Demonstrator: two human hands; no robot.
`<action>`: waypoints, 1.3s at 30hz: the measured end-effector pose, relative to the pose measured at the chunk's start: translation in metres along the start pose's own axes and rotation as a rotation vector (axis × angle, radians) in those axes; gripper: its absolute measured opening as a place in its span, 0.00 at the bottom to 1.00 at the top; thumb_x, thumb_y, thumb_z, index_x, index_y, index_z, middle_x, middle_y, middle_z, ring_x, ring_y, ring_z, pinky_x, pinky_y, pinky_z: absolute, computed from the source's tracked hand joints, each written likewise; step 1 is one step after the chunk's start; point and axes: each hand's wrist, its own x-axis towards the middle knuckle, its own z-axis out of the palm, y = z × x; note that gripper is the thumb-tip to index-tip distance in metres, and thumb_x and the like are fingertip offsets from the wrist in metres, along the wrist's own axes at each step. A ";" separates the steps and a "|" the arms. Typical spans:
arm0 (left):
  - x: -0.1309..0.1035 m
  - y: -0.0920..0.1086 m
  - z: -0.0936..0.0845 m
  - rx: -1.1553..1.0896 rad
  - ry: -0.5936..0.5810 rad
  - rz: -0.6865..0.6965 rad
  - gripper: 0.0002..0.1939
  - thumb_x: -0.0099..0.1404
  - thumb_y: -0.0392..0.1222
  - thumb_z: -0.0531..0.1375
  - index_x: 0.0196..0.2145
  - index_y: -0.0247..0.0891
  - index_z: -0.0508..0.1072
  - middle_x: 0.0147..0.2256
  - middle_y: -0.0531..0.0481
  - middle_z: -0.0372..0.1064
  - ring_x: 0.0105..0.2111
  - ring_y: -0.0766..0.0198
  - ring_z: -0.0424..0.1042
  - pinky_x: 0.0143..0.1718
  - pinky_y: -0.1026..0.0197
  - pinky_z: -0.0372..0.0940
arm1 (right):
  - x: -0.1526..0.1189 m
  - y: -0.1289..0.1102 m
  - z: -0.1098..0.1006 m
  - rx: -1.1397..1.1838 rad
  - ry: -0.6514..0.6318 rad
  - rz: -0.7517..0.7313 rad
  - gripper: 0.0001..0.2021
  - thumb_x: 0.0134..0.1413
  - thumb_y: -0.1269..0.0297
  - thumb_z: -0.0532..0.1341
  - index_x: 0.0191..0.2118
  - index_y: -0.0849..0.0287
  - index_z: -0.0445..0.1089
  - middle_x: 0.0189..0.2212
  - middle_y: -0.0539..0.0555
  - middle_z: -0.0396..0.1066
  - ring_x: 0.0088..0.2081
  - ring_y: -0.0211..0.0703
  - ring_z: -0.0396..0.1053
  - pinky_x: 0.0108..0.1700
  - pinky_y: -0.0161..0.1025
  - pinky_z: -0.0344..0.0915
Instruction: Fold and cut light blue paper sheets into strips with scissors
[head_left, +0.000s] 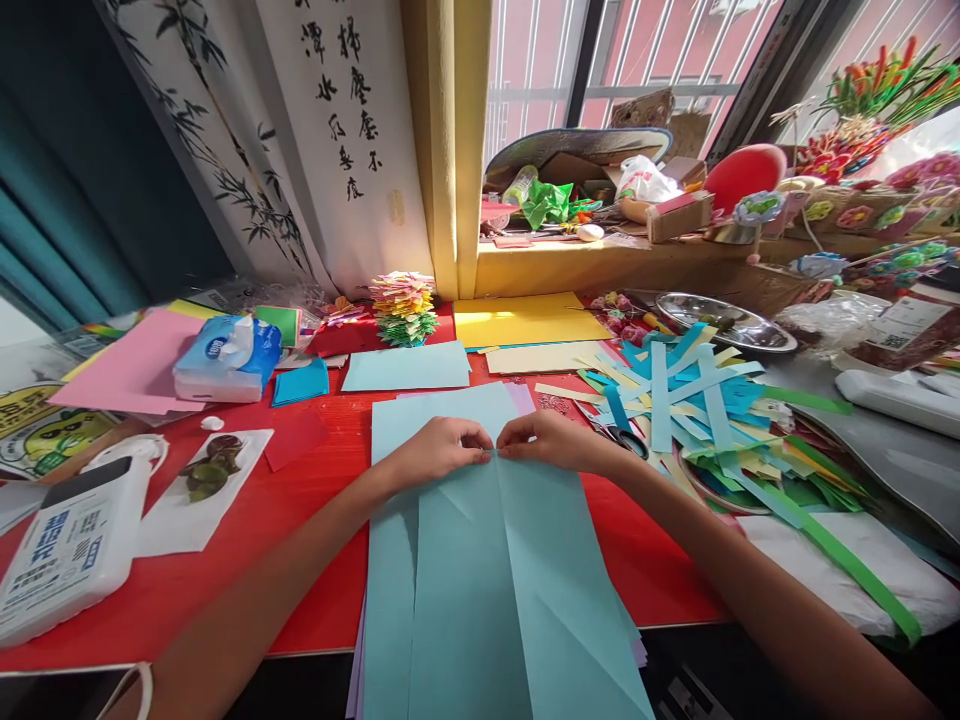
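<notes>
A large light-blue sheet of paper [465, 600] with a lengthwise crease and slanting fold lines lies before me, its near end reaching past the table's front edge. My left hand [442, 450] pinches its far edge just left of the middle crease. Close beside it, my right hand [547, 442] pinches the same edge on the right of the crease. The fingertips of both hands almost meet. Beneath lies more light-blue paper [391, 430], with lilac paper [523, 398] peeking out at the sides.
Paper strips [705, 390] and scissors [626, 438] lie to the right, near a metal dish [727, 322]. A folded-paper stack [405, 308] stands at the back beside yellow paper [525, 320]. On the left are a tissue pack [225, 358], pink paper [135, 365] and a white container [71, 550].
</notes>
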 end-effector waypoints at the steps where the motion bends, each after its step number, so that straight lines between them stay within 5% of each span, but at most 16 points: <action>1: 0.000 0.000 0.000 0.025 0.008 0.006 0.11 0.56 0.46 0.55 0.32 0.40 0.74 0.32 0.51 0.71 0.34 0.62 0.67 0.35 0.63 0.61 | 0.000 -0.001 0.001 -0.008 0.008 -0.009 0.12 0.50 0.60 0.55 0.35 0.59 0.73 0.30 0.52 0.72 0.32 0.40 0.65 0.32 0.35 0.58; 19: 0.003 -0.001 0.007 0.008 0.111 -0.023 0.10 0.55 0.41 0.53 0.29 0.39 0.74 0.28 0.54 0.70 0.30 0.65 0.66 0.32 0.65 0.58 | -0.002 -0.010 0.015 -0.101 0.167 -0.085 0.09 0.52 0.66 0.54 0.32 0.60 0.71 0.29 0.52 0.71 0.31 0.38 0.66 0.33 0.33 0.59; 39: 0.006 -0.006 0.006 -0.188 0.037 -0.227 0.10 0.51 0.44 0.56 0.26 0.37 0.74 0.26 0.55 0.67 0.32 0.64 0.62 0.34 0.64 0.55 | 0.000 -0.003 0.023 -0.445 0.248 -0.350 0.08 0.55 0.70 0.54 0.33 0.59 0.71 0.27 0.51 0.71 0.29 0.38 0.65 0.42 0.38 0.56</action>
